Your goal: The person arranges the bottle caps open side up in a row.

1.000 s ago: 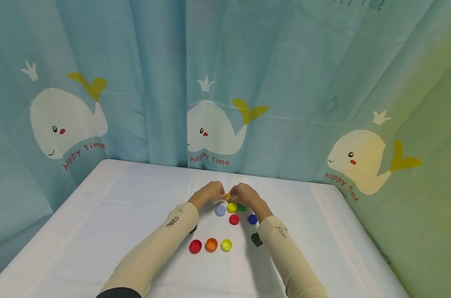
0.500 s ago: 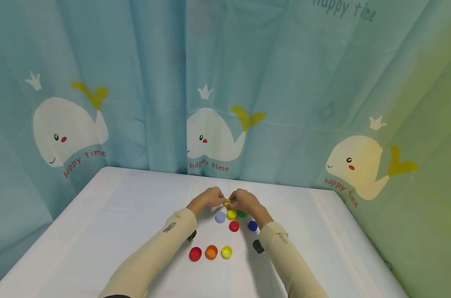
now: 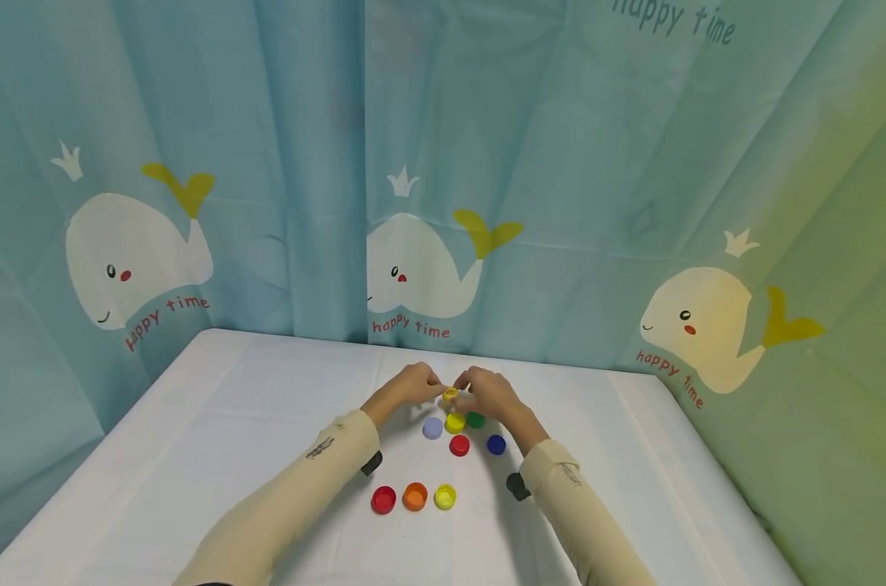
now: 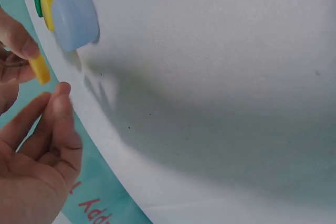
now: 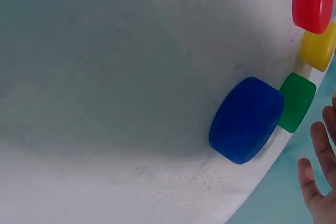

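A blue-green curtain (image 3: 303,163) printed with whales hung behind a white table (image 3: 267,407). In the head view, the held yellow cap (image 3: 451,395), small, round and deep yellow, was just beyond and left of the green cap (image 3: 475,420), pinched in the fingers of the right hand (image 3: 490,395). The left hand (image 3: 412,384) reached toward it from the far side, fingers loosely bent. Left of the green cap stood a yellow cap (image 3: 455,422) and a lavender cap (image 3: 433,428); nearer the person, a red cap (image 3: 460,445) and a blue cap (image 3: 496,444). Well in front of it, three cup-like caps showed their hollows: red, orange and yellow. That made nine: three yellow, two red, one each of the other four colours.

In the left wrist view, the left fingertips were apart from the held piece, gripping nothing; the lavender and yellow caps overlapped the green one.

In the right wrist view, the blue cap overlapped the green; several right fingers were extended, their grip mostly out of frame.
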`<act>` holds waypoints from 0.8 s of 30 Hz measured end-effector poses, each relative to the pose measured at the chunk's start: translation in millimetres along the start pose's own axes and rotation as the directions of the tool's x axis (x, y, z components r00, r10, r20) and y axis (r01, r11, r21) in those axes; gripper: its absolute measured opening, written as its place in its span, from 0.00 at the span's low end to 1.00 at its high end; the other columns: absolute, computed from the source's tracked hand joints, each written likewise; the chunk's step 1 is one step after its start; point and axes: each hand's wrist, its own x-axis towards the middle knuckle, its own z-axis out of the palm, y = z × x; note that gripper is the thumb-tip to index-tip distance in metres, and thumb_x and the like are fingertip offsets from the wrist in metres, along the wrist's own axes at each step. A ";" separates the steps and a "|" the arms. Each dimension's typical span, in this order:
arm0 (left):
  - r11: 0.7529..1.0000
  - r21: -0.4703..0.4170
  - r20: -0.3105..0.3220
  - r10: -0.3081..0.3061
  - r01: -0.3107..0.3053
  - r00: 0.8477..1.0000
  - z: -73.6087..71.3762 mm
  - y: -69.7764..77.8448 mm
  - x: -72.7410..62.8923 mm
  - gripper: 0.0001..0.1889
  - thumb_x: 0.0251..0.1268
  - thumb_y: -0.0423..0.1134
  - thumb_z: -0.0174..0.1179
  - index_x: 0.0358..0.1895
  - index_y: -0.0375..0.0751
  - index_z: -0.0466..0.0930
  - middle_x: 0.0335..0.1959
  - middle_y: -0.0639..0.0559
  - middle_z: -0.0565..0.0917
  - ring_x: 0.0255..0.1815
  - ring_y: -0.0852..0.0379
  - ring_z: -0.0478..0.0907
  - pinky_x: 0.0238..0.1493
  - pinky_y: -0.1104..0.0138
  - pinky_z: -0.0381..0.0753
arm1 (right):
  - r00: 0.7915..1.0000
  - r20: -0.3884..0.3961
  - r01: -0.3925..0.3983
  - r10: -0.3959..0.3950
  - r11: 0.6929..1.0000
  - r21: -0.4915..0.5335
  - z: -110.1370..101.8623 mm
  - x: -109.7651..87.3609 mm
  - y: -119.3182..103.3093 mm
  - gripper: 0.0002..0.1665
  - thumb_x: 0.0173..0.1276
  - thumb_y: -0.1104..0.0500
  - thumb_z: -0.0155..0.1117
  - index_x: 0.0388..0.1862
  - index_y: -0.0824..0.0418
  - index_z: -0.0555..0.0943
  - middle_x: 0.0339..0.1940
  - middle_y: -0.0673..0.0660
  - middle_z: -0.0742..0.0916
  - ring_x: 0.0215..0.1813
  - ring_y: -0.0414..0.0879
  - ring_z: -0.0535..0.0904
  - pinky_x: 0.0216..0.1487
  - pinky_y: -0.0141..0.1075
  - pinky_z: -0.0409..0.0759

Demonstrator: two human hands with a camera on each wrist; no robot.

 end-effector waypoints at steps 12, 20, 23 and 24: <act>0.976 -0.216 -0.093 0.006 -0.026 0.996 -1.4 4.0 -22.0 0.16 0.63 0.45 0.61 0.43 0.35 0.85 0.28 0.50 0.86 0.27 0.55 0.75 0.30 0.69 0.72 | 0.985 -0.152 0.096 -0.080 0.990 0.101 2.2 -16.5 0.4 0.13 0.59 0.52 0.69 0.40 0.57 0.83 0.39 0.49 0.82 0.41 0.44 0.77 0.41 0.36 0.77; 0.941 -0.331 -0.160 -0.128 0.069 0.979 4.1 11.2 -31.7 0.16 0.60 0.46 0.64 0.43 0.35 0.83 0.30 0.47 0.85 0.27 0.56 0.75 0.27 0.70 0.71 | 0.975 -0.185 0.158 -0.127 0.974 0.164 1.6 -22.1 1.1 0.13 0.59 0.53 0.69 0.41 0.58 0.82 0.40 0.51 0.82 0.42 0.43 0.77 0.44 0.36 0.78; 0.922 -0.384 -0.155 -0.122 0.054 0.980 7.3 11.3 -35.2 0.15 0.60 0.43 0.64 0.42 0.33 0.82 0.28 0.48 0.85 0.25 0.56 0.75 0.26 0.71 0.74 | 0.973 -0.174 0.184 -0.151 0.963 0.197 1.1 -26.1 -1.5 0.13 0.60 0.54 0.68 0.42 0.59 0.81 0.41 0.52 0.82 0.42 0.43 0.77 0.45 0.35 0.78; 0.912 -0.406 -0.147 -0.120 0.051 0.982 8.6 11.1 -36.3 0.15 0.60 0.43 0.64 0.43 0.33 0.82 0.28 0.49 0.85 0.25 0.57 0.76 0.25 0.71 0.74 | 0.973 -0.170 0.192 -0.157 0.958 0.213 0.8 -28.1 -2.7 0.13 0.61 0.54 0.68 0.42 0.59 0.81 0.41 0.52 0.81 0.42 0.43 0.77 0.44 0.35 0.78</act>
